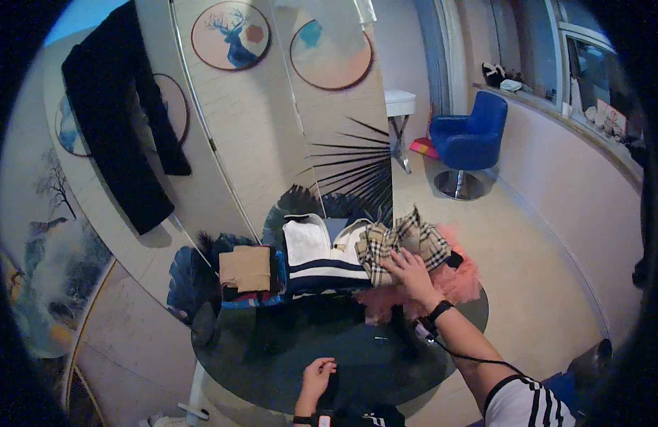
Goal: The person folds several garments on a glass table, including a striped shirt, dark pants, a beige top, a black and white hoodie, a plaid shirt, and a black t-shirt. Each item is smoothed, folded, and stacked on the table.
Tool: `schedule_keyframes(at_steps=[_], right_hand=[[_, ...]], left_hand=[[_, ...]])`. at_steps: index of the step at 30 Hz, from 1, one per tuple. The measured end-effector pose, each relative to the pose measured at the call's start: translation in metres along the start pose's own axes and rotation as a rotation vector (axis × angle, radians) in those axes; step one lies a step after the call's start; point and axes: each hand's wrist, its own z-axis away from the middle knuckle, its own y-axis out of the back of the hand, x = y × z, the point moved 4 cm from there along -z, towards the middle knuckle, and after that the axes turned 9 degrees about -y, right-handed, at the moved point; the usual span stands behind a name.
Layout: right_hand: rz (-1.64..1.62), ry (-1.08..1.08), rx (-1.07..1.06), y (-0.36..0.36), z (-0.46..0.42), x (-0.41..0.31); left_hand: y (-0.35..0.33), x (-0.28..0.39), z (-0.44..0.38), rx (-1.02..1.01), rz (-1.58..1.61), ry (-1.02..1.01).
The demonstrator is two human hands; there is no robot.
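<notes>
My right hand (412, 275) rests with spread fingers on a crumpled tan plaid garment (382, 253); whether the fingers grip the cloth is unclear. Coral-pink ruffled fabric (462, 280) lies under and beside the plaid cloth. My left hand (319, 373) hangs over the near part of the dark oval table (275, 368), fingers curled and apart from the clothes. Left of the plaid garment lies a folded white and navy zip top (307, 245). Farther left, a folded tan garment (246, 268) tops a small stack of clothes.
Dark trousers (110, 128) hang before the panelled wall at the left. A blue swivel chair (470, 133) and a white stool (400, 102) stand behind the table. By my right forearm runs a black cable (467, 356). Small things sit on the windowsill (553, 120).
</notes>
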Motion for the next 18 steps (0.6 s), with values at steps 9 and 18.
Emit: schedule_keyframes(at_steps=[9, 18], right_hand=[[-0.237, -0.016, 0.077, 0.054, -0.009, -0.046], [-0.741, 0.19, -0.011, 0.016, 0.094, -0.211]], left_hand=[[0.021, -0.015, 0.027, 0.098, -0.038, 0.022], [0.153, 0.004, 0.192, 0.629, -0.727, 0.013]])
